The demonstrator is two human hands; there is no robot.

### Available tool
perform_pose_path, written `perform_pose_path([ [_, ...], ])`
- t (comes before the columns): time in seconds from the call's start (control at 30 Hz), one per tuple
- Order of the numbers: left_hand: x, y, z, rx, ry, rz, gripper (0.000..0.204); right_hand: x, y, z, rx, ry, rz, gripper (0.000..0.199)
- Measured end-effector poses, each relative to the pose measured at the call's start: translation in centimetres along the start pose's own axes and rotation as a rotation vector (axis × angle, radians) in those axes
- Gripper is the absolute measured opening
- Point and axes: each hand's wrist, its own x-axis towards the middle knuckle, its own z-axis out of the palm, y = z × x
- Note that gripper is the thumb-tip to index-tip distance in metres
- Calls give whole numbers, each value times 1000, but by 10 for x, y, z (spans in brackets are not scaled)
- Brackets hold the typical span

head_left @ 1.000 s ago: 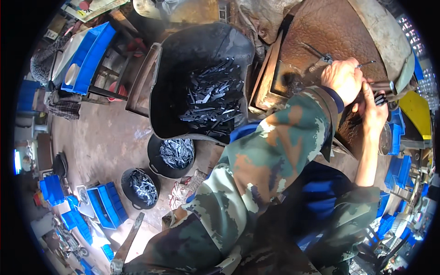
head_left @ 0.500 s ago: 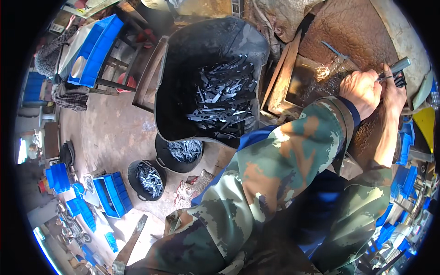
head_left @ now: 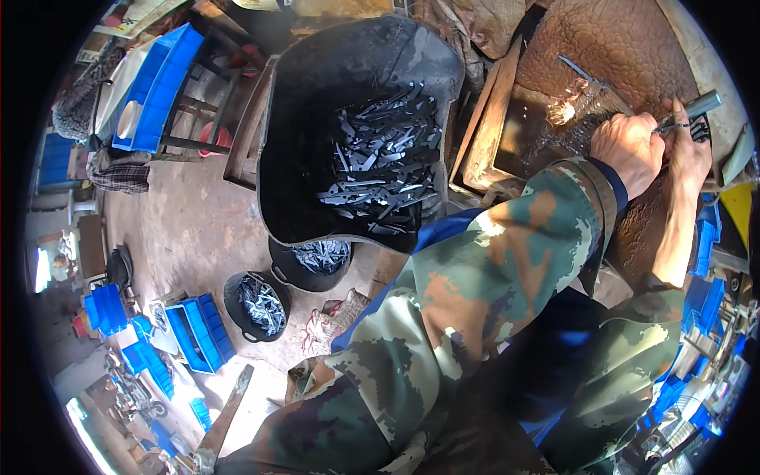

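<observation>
Both hands are gripping a thin metal strip [head_left: 673, 125] at the workbench's [head_left: 617, 39] right edge: left hand [head_left: 629, 149] clenched, right hand [head_left: 690, 150] pinching; tub [head_left: 293, 142] crowding left.

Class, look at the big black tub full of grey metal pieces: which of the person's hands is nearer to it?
The left hand, by a little. It sits to the right of the big black tub, over the brown workbench. The right hand is just beyond it, farther right.

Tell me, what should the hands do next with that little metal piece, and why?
Probably lower the thin metal piece onto the brown work surface. Both the left hand and the right hand pinch it beside a grey metal bar, above the surface.
</observation>
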Motion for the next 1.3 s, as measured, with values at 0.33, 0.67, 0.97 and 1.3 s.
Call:
perform_pose_path([
  [0.33, 1, 5, 1, 0, -49, -49, 20, -1, -2, -1, 50, -15, -61, 25],
  [0.67, 1, 4, -1, -14, -63, -60, 21, 1, 0, -4, 18, -45, -38, 27],
  [0.97, 1, 3, -2, -5, -84, -64, 22, -3, -3, -1, 5, -49, -55, 25],
  [1.3, 2, 6, -2, -37, -104, -56, 22, -6, -12, -2, -4, -30, -38, 22],
])
